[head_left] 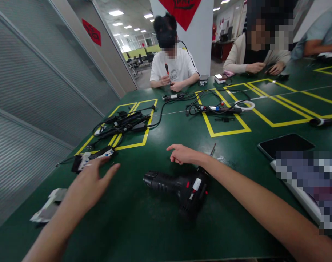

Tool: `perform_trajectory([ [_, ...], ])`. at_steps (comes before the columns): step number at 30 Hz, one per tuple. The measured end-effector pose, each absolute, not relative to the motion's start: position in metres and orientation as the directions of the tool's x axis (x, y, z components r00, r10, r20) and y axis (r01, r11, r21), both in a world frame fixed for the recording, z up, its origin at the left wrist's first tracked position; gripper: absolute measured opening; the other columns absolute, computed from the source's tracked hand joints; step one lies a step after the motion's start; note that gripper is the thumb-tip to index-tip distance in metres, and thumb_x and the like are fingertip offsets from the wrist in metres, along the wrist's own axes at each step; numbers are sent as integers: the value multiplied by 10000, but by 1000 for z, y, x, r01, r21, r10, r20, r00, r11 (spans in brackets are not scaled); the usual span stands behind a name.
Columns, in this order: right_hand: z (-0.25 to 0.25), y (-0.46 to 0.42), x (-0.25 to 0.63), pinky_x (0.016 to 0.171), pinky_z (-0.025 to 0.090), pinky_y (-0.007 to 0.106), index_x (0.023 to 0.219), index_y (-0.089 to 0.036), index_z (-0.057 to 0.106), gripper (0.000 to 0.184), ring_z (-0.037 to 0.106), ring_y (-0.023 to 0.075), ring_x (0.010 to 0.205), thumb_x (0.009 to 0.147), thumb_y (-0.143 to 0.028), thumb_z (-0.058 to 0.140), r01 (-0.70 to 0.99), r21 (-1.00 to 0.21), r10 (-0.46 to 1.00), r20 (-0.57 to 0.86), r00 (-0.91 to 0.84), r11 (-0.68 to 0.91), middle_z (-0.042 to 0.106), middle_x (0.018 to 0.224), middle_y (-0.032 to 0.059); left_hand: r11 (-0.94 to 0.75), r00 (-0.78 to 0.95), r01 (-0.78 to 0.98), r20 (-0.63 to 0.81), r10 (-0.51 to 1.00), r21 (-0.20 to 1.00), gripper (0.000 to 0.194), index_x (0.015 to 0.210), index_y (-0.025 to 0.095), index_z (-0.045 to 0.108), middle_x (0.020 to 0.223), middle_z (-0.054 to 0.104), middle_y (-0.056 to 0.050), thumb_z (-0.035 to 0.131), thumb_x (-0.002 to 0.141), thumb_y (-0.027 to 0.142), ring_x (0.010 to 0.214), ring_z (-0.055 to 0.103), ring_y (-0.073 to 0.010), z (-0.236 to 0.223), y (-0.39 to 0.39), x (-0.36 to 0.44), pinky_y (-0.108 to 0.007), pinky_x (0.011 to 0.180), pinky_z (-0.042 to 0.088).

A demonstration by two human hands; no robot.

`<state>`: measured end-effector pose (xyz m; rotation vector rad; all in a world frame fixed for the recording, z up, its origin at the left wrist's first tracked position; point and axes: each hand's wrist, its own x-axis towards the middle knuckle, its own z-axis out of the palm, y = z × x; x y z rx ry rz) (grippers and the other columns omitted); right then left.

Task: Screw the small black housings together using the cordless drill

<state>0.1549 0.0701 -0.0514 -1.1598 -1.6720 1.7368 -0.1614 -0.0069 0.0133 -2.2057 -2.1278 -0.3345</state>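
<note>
OK, so the black power tool (191, 194) lies on its side on the green surface (122, 225), right btwn the two arms, w/ its fat ribbed part (162, 182) pointing off to the left. A thin metal rod (214, 148) pokes out past the right forearm (236, 182); it's prob. the tool's tip, but the arm hides the join. Best hold is prob. that fat part, w/ fingers off the red bit (187, 185) in case it's a switch, & skin kept away from the rod.

The right grip (182, 154) is just past the tool, one finger out, the rest curled; can't tell if anything's tucked inside. The left grip (88, 182) is let go, thumb & fingers wide apart, nothing held. It's by a flat black thing w/ tape (96, 157); can't tell if they touch. Wide fingers suit a flat thing, IMO. Near that arm is a silver packet (52, 205). Farther out sits a mess of black cords (124, 123), so watch for snags. Across the surface, a person (179, 63) has a red & black screwdriver (166, 68).
</note>
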Motion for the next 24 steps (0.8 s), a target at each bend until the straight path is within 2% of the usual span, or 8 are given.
perform_trajectory([
  [3,-49,66,158,513,450,253,1351,-135,319,637,551,121,552,730,-76,446,19,-951,735,-250,-630,-307,622,813,36,-396,352,889,210,912,229,484,1240,231,465,1274,524,-69,512,844,506,1171,507,-253,17,-1,-65,-419,994,421],
  [6,-42,65,163,547,477,257,1245,-159,406,552,624,153,665,707,-52,464,-171,-902,693,-172,-700,-397,624,841,37,-538,494,776,214,843,329,441,1210,234,503,1249,534,-69,592,812,401,1147,523,-244,8,11,-4,-413,1002,423],
  [9,-37,68,168,437,378,188,1049,-155,531,431,600,129,633,654,-11,440,-276,-863,675,-98,-731,-424,599,779,12,-556,500,716,247,830,422,403,1176,220,533,1171,569,-67,621,785,259,1071,557,-221,-3,21,23,-380,953,458],
  [12,-38,71,171,408,332,169,1021,-144,565,491,572,107,627,583,19,414,-347,-828,684,-59,-727,-441,596,782,6,-553,474,679,286,833,483,332,1120,217,572,1133,584,-61,600,790,196,1055,562,-213,-9,26,29,-377,945,462],
  [17,-43,74,175,404,365,180,1067,-142,556,577,603,147,693,532,14,406,-348,-783,584,-24,-812,-516,615,840,27,-587,522,648,277,807,487,280,1057,232,614,1161,579,-53,630,778,216,1070,559,-216,-8,26,22,-384,956,462],
  [21,-45,75,176,501,448,184,1054,-140,549,567,617,139,721,530,24,409,-354,-757,559,-18,-829,-549,635,863,35,-604,538,632,286,793,485,240,1030,230,630,1153,587,-55,599,792,206,1076,564,-213,-7,25,20,-371,943,474],
  [24,-45,76,177,585,497,222,1086,-151,523,530,633,151,764,591,6,419,-347,-752,544,-19,-839,-560,648,909,44,-594,515,657,300,803,463,237,1035,221,625,1077,613,-54,593,802,250,986,596,-196,-5,24,18,-344,877,496],
])
